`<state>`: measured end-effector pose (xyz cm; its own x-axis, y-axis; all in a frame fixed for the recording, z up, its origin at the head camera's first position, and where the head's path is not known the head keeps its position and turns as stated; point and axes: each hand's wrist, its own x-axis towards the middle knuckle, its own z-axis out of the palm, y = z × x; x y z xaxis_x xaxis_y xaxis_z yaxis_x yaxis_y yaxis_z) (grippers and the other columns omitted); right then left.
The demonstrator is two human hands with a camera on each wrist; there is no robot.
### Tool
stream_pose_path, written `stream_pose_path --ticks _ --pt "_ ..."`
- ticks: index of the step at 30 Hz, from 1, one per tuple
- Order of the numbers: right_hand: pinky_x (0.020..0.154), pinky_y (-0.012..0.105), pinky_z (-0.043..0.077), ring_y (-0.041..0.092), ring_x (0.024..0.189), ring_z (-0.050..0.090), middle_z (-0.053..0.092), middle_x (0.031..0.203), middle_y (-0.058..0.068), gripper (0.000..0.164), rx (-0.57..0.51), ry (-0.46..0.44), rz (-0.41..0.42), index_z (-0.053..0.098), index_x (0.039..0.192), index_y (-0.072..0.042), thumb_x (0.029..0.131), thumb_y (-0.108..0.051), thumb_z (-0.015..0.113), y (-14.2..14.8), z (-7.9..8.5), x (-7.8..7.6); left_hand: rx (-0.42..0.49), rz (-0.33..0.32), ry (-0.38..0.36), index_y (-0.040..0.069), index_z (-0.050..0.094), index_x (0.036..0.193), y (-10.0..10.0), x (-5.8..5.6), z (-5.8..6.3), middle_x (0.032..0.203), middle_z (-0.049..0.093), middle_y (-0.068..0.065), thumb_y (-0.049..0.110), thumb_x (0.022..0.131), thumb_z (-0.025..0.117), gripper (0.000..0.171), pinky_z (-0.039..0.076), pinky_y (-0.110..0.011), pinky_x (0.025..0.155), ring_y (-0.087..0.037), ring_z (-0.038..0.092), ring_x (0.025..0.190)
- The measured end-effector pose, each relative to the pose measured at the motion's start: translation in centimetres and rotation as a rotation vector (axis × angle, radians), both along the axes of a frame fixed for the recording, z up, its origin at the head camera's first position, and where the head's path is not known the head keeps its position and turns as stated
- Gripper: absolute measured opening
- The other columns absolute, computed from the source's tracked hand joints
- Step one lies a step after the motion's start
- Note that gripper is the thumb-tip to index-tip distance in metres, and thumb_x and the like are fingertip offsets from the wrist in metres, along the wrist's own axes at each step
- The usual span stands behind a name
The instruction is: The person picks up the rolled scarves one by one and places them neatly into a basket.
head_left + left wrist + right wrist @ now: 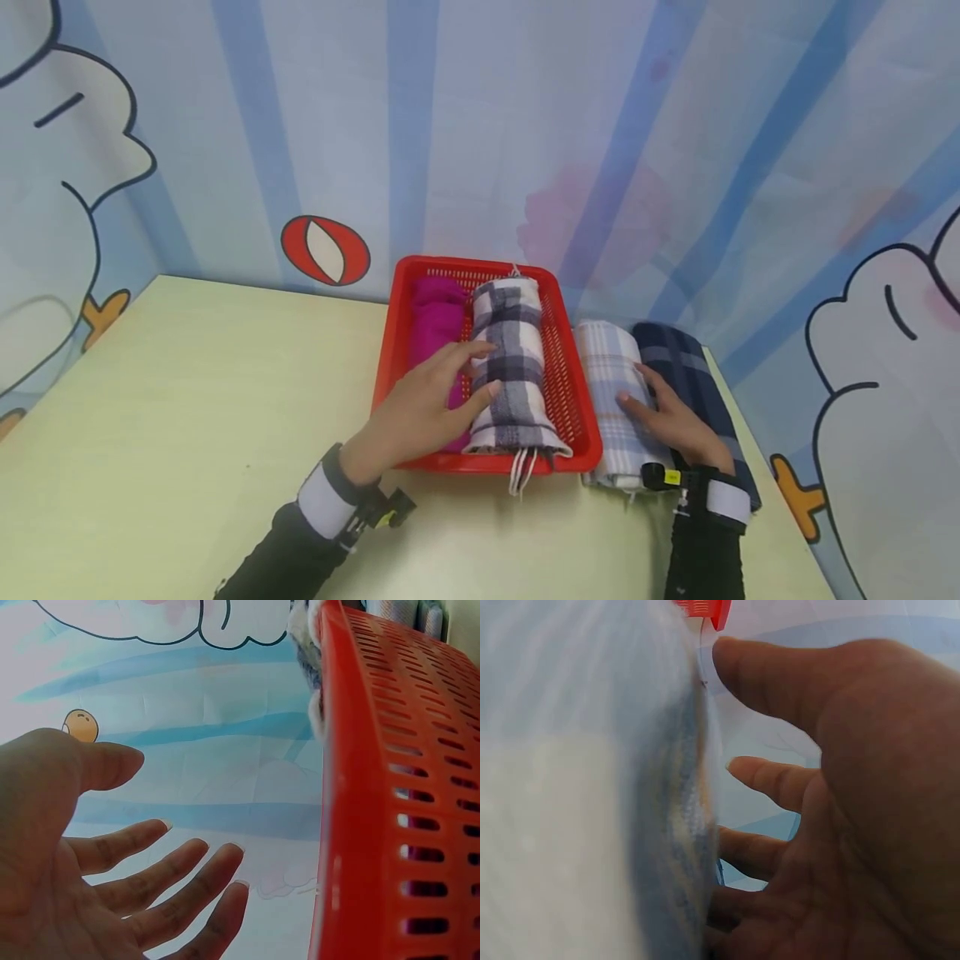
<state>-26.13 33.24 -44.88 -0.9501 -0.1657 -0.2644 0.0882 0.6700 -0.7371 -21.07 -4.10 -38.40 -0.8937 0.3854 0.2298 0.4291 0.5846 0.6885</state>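
My left hand (416, 408) is over the near left part of a red plastic basket (386, 342). Its fingers are spread and hold nothing, as the left wrist view confirms. Inside the basket lie a rolled magenta cloth (437, 321) and, on its right, a rolled grey-and-white checked scarf (517, 333) with fringe hanging over the front rim. Beside the basket is a pale blue-and-white plaid cloth roll (609, 358). My right hand (682, 421) is at its right side, thumb and fingers apart; whether they touch it is hard to tell.
A dark navy cloth roll (675, 350) with lighter stripes lies along the right, partly behind my right hand. Everything rests on a pale yellow table (225, 400). A printed blue curtain (480, 125) stands behind and at both sides.
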Motion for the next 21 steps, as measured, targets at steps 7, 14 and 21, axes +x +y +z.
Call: stream_pose_path --ticks 7,14,21 --pt "0.114 0.067 0.03 0.05 0.145 0.023 0.005 0.163 0.029 0.088 0.034 0.023 0.002 0.0 0.16 -0.009 0.1 -0.049 0.051 -0.1 -0.31 -0.05 0.0 0.018 -0.008 0.02 0.046 0.145 -0.08 0.03 0.08 0.12 0.058 0.001 0.041 0.094 0.065 0.058 0.058 -0.033 0.085 -0.013 0.056 0.105" --pt "0.115 0.068 0.027 0.053 0.147 0.016 0.002 0.163 0.03 0.088 0.028 0.008 -0.01 0.0 0.159 -0.007 0.101 -0.048 0.051 0.0 -0.62 0.03 -0.001 0.033 -0.005 0.018 0.046 0.145 -0.28 0.08 0.23 0.123 0.059 0.0 0.039 0.094 0.065 0.059 0.059 -0.035 0.088 -0.013 0.058 0.106" --pt "0.112 0.069 0.029 0.056 0.145 0.015 0.001 0.161 0.034 0.098 0.125 -0.013 -0.004 -0.004 0.159 -0.004 0.097 -0.05 0.056 0.12 -0.26 -0.04 0.002 0.038 0.018 0.017 0.046 0.146 -0.36 0.03 0.62 0.129 0.059 -0.001 0.039 0.093 0.067 0.06 0.059 -0.038 0.09 -0.015 0.059 0.109"
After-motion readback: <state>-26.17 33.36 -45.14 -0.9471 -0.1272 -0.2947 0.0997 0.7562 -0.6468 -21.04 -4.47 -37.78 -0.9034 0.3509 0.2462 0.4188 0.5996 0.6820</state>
